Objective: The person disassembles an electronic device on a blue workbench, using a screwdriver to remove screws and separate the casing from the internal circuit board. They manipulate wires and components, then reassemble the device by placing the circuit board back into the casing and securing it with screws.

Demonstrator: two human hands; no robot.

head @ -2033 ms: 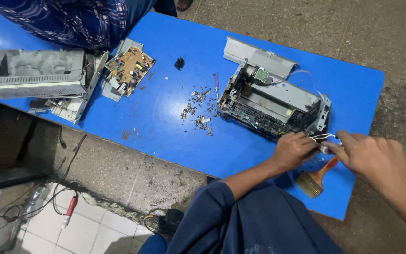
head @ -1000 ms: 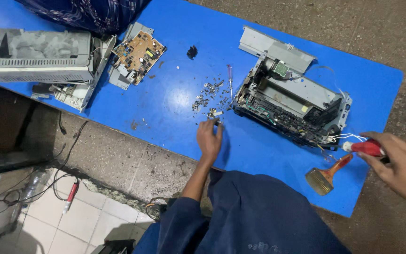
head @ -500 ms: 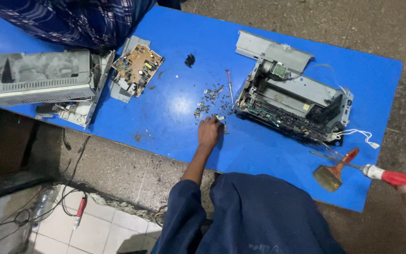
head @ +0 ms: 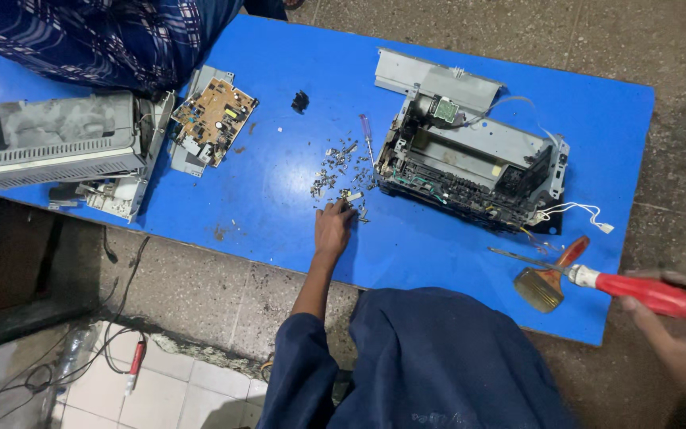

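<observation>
My left hand (head: 333, 226) rests fingers-down on the blue table (head: 279, 199), touching the near edge of a pile of small screws (head: 335, 171). My right hand (head: 680, 338) is at the far right edge and grips the red handle of a screwdriver (head: 637, 290), whose metal shaft points left over the table. Under the shaft lies a paintbrush (head: 548, 278) with an orange handle. A stripped grey printer chassis (head: 470, 163) stands behind it, with white wires hanging off its right side.
A circuit board (head: 212, 115) and a grey printer housing (head: 53, 139) lie at the left. A second small screwdriver (head: 368, 139) lies by the screws. Another person in checked cloth (head: 113, 40) sits at the far side. Cables run over the floor below.
My left hand left the chassis and went to the screw pile. My right hand drew the red screwdriver away to the right, off the chassis.
</observation>
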